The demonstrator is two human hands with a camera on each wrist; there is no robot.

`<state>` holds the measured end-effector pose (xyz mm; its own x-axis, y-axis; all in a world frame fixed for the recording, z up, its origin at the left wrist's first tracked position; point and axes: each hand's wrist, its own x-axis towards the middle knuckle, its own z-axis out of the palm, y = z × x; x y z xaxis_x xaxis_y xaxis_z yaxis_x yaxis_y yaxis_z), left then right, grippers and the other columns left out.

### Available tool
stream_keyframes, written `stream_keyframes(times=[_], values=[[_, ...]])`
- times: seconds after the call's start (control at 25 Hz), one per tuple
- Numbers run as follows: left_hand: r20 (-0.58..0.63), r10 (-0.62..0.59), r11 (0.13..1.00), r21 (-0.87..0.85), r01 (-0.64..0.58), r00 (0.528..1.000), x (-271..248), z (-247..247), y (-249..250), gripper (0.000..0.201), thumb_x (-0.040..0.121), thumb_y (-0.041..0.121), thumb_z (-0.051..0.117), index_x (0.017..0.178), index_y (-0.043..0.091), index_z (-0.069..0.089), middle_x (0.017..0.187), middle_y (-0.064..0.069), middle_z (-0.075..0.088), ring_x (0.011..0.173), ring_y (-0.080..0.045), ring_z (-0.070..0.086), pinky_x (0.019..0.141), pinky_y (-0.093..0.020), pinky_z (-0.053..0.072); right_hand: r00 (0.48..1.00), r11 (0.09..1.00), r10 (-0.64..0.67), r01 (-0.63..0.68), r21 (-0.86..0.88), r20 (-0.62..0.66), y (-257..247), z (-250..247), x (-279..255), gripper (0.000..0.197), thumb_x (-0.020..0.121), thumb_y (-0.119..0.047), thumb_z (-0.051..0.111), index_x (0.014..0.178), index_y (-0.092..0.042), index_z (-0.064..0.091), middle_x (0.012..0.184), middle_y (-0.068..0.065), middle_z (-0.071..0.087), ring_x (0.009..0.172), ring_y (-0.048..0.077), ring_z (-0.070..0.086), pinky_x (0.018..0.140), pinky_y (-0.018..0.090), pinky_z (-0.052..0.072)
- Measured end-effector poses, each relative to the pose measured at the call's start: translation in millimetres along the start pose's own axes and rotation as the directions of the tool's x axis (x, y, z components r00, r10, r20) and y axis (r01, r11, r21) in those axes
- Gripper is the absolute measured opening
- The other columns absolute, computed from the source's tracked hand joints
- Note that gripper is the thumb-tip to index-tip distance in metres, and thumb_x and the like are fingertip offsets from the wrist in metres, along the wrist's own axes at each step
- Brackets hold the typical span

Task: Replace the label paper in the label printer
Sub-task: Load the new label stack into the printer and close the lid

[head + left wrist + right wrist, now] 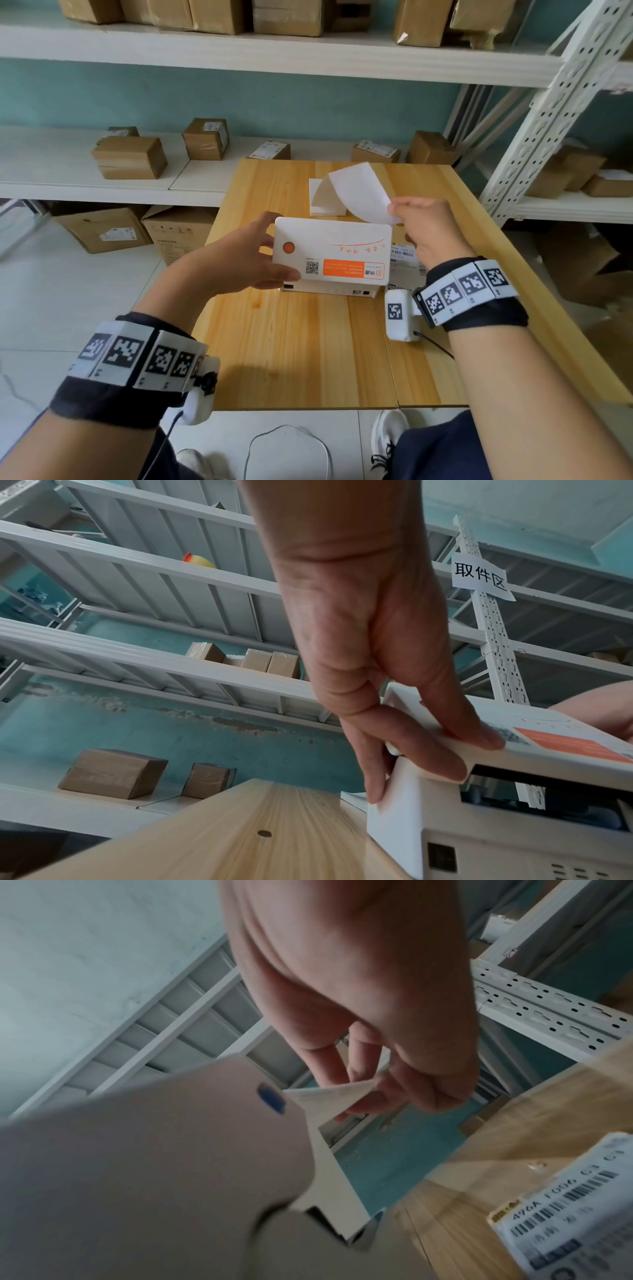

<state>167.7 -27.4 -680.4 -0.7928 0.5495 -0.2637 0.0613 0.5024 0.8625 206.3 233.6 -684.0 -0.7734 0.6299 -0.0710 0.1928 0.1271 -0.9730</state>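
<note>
While the printer lid (334, 250) is gripped by the left hand (253, 257) and the label strip (359, 192) is pinched by right-hand fingers (399, 209), a skewed feed or torn perforation is risked if the strip is tugged sideways.

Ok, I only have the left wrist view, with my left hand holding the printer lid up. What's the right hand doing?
Observer: The right hand pinches the corner of a blank sheet above the far edge of the lid.
Operator: Where does that sheet come from?
Observer: It curves up from a white stack lying on the table behind the printer.
Operator: Anything beside the printer on that side?
Observer: A box with a barcode label lies right of it, below the right wrist.
</note>
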Motion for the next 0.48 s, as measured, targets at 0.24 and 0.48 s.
stream_keyframes(times=[0.24, 0.48], values=[[-0.002, 0.007, 1.0, 0.011, -0.007, 1.0, -0.4, 1.1, 0.3, 0.079, 0.077, 0.006, 0.081, 0.136, 0.034, 0.036, 0.117, -0.001, 0.063, 0.088, -0.018, 0.074, 0.062, -0.028, 0.062, 1.0, 0.996, -0.011, 0.012, 0.089, -0.01, -1.2, 3.8, 4.5, 0.009, 0.094, -0.008, 0.065, 0.099, -0.013, 0.071, 0.083, 0.006, 0.068, 0.067, 0.013, 0.064, 0.064, 0.024, 0.058], [-0.007, 0.006, 1.0, 0.024, -0.006, 1.0, -1.2, 1.4, 0.8, 0.081, 0.078, 0.008, 0.081, 0.137, 0.038, 0.035, 0.118, 0.0, 0.064, 0.091, -0.019, 0.073, 0.063, -0.031, 0.063, 0.978, 0.999, 0.022, -0.011, -0.051, 0.207, 5.4, 7.8, 5.1, 0.009, 0.091, -0.002, 0.064, 0.088, 0.006, 0.069, 0.074, 0.016, 0.069, 0.06, 0.022, 0.067, 0.057, 0.028, 0.053]])
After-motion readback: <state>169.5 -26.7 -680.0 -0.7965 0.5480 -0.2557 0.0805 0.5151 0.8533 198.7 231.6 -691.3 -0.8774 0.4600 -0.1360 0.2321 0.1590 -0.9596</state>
